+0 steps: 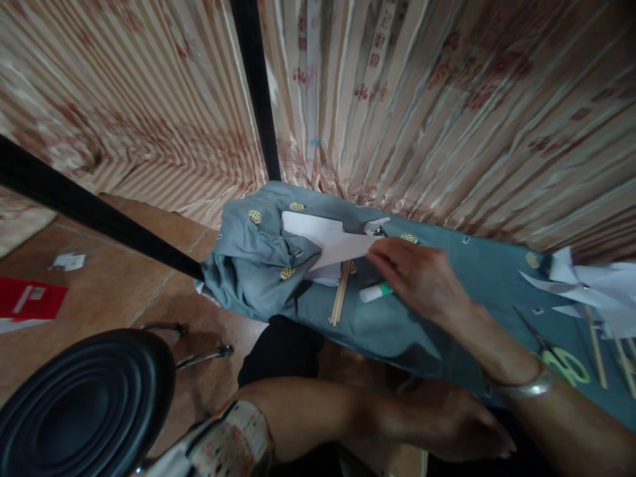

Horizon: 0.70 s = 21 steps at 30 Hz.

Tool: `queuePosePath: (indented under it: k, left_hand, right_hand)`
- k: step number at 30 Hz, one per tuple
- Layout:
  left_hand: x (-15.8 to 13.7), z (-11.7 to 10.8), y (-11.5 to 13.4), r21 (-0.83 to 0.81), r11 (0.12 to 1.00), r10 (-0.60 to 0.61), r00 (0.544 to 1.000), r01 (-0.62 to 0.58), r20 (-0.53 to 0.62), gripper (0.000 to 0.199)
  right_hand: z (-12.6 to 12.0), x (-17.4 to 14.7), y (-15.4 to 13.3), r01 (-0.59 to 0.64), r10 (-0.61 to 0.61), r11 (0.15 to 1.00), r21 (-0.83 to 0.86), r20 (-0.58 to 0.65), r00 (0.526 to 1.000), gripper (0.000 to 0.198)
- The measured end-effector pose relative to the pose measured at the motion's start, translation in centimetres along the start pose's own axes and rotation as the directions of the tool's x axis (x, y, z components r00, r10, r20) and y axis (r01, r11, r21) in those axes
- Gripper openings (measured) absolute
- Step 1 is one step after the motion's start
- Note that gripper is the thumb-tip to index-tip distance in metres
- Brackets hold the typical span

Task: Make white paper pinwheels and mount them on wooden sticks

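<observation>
My right hand (410,268), with a silver bracelet at the wrist, pinches the edge of a white sheet of paper (342,248) between thumb and fingers. That sheet lies tilted over a stack of white paper (311,225) on the grey-green cloth. Several thin wooden sticks (340,298) stick out from under it. A glue stick (375,292) with a green band lies just below my right hand. My left hand (460,424) rests low over my lap, in shadow, its fingers loosely extended and nothing visible in them.
White paper pinwheels (603,291) on sticks lie at the right end of the cloth (477,278), with green-handled scissors (561,361) beside them. A black round stool (74,411) stands at lower left. Black poles (256,86) and a striped curtain (397,119) border the back.
</observation>
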State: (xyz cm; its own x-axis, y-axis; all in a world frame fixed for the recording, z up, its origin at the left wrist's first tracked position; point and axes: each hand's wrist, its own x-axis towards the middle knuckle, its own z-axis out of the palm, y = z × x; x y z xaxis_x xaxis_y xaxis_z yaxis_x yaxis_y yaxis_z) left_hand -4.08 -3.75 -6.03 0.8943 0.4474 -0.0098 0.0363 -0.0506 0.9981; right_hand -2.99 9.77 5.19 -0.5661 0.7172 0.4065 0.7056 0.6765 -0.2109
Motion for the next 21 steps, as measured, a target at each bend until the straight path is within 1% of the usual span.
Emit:
queuePosePath:
  k: [1,2,3,4,5,6,7,8,9,10,11,12,13,14,15,16,17,19,21]
  left_hand:
    - [0.0,-0.3,0.2,0.07,0.997,0.029,1.0,-0.029,0.003,0.026]
    - [0.0,-0.7,0.5,0.122,0.992,0.032,0.999,-0.033,0.008,0.028]
    - [0.1,-1.1,0.9,0.171,0.985,-0.009,1.0,0.012,-0.018,0.027]
    - [0.1,-1.5,1.2,0.208,0.978,-0.025,0.999,0.032,-0.033,0.026]
    - [0.1,-2.0,1.6,0.24,0.97,-0.019,0.999,0.028,-0.04,0.025]
    - [0.1,-2.5,2.0,0.279,0.96,0.005,0.998,0.011,-0.057,0.024]
    - [0.2,-2.9,2.3,0.318,0.948,0.042,0.996,-0.016,-0.077,0.024]
    - [0.2,-3.3,2.6,0.358,0.932,0.082,0.993,-0.045,-0.088,0.024]
    - [0.3,-3.8,2.8,0.416,0.907,0.119,0.987,-0.063,-0.109,0.024]
    - [0.4,-4.2,3.0,0.48,0.872,0.164,0.982,-0.099,-0.095,0.024]
    - [0.4,-4.6,3.2,0.542,0.83,0.206,0.975,-0.129,-0.082,0.023]
    - [0.5,-5.0,3.3,0.601,0.784,0.244,0.967,-0.156,-0.067,0.023]
    - [0.6,-5.4,3.5,0.653,0.739,0.275,0.959,-0.166,-0.067,0.023]
    - [0.6,-5.8,3.6,0.701,0.692,0.303,0.951,-0.172,-0.065,0.022]
    - [0.7,-6.1,3.7,0.741,0.646,0.329,0.943,-0.184,-0.053,0.02]
    - [0.6,-6.5,3.7,0.777,0.603,0.345,0.937,-0.178,-0.053,0.019]
    - [0.6,-6.9,3.8,0.81,0.565,0.356,0.932,-0.154,-0.071,0.018]
    - [0.4,-7.4,3.7,0.86,0.492,0.403,0.911,-0.131,-0.092,0.02]
    - [0.3,-7.7,3.3,0.889,0.441,0.435,0.895,-0.121,-0.094,0.038]
  right_hand:
    - [-1.1,-0.4,0.7,-0.102,0.107,0.992,0.068,-0.074,0.991,0.019]
    - [-2.2,-1.0,1.5,-0.22,0.242,0.965,0.144,-0.158,0.957,0.017]
    - [-3.3,-1.6,2.3,-0.333,0.381,0.915,0.23,-0.214,0.9,0.016]
    - [-4.4,-2.3,3.0,-0.416,0.503,0.851,0.321,-0.267,0.822,0.016]
    - [-5.5,-3.2,3.7,-0.467,0.594,0.79,0.396,-0.309,0.743,0.016]
    - [-6.6,-4.2,4.2,-0.491,0.654,0.747,0.449,-0.363,0.664,0.016]
    - [-7.5,-5.4,4.6,-0.497,0.685,0.725,0.477,-0.429,0.589,0.016]
    - [-8.3,-6.7,4.8,-0.513,0.68,0.733,0.446,-0.48,0.555,0.017]
    - [-8.9,-8.2,4.8,-0.542,0.661,0.746,0.387,-0.525,0.536,0.019]
    - [-9.3,-9.8,4.7,-0.596,0.64,0.747,0.295,-0.562,0.524,0.02]
    - [-9.4,-11.5,4.6,-0.658,0.609,0.739,0.148,-0.565,0.557,0.022]
    - [-9.3,-13.1,4.3,-0.678,0.588,0.735,0.003,-0.5,0.635,0.023]
    - [-8.9,-14.8,4.0,-0.634,0.516,0.766,-0.109,-0.484,0.707,0.025]
    - [-8.3,-16.4,3.7,-0.585,0.477,0.795,-0.157,-0.434,0.764,0.026]
    - [-7.6,-17.8,3.4,-0.563,0.474,0.81,-0.162,-0.383,0.793,0.026]
    - [-6.8,-19.2,3.1,-0.541,0.472,0.828,-0.148,-0.337,0.815,0.027]
    - [-6.1,-20.4,2.7,-0.538,0.484,0.834,-0.123,-0.306,0.82,0.027]
    - [-4.7,-22.2,2.0,-0.554,0.525,0.831,-0.053,-0.259,0.811,0.025]
    - [-3.8,-23.4,1.1,-0.542,0.533,0.84,0.023,-0.217,0.818,0.021]
